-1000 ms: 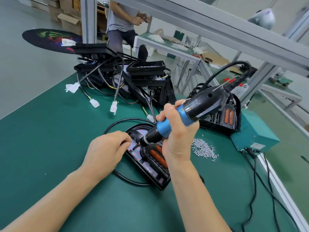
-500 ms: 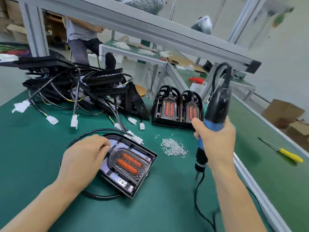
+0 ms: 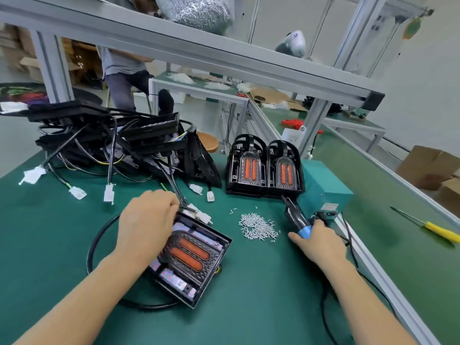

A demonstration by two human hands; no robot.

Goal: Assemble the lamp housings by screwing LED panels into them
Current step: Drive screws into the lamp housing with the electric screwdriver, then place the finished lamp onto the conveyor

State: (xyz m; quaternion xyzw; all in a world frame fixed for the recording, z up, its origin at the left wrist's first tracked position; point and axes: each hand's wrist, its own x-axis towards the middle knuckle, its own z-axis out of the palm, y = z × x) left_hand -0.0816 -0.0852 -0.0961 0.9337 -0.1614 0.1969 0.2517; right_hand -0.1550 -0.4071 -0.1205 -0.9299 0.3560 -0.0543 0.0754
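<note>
While two finished lamps [image 3: 265,169] stand upright at the desk's [image 3: 249,317] far side, a heap of unassembled housings [image 3: 112,143] waits. Left hand [image 3: 145,225] grips the current housing [image 3: 193,257], panel seated; right hand [image 3: 321,241] clasps the electric screwdriver [image 3: 296,217] beside loose screws [image 3: 257,226].

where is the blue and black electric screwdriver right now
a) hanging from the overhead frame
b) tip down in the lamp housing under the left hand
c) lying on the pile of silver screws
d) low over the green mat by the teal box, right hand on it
d: the blue and black electric screwdriver slants low over the green mat beside the teal box, with the right hand on its blue grip.
</note>
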